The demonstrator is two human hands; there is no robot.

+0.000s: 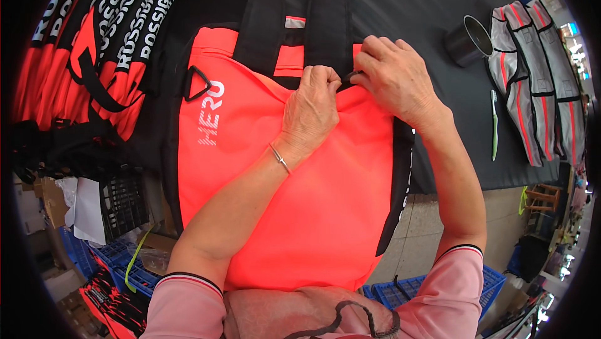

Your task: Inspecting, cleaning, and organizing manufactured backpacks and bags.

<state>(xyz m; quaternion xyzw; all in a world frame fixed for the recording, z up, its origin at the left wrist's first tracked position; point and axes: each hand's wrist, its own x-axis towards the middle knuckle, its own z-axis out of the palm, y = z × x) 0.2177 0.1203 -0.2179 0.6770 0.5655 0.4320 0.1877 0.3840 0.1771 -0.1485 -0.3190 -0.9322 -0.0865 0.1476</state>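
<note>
In front of me a bright coral-red backpack with black side edges lies on the black-covered table, its lower end against my body. My left hand pinches the backpack's black-trimmed upper edge near the middle. Just right of it, my right hand is closed on the same edge, with a small black piece between its fingers. That edge puckers between the two hands. Two wide black shoulder straps run away from me beyond the hands. A black triangular ring sits at the backpack's left upper corner.
Red and black printed bag pieces are stacked at the far left. A dark cup lies tilted on the right, near a green-handled toothbrush and grey strips with red stripes. Blue crates stand below the table.
</note>
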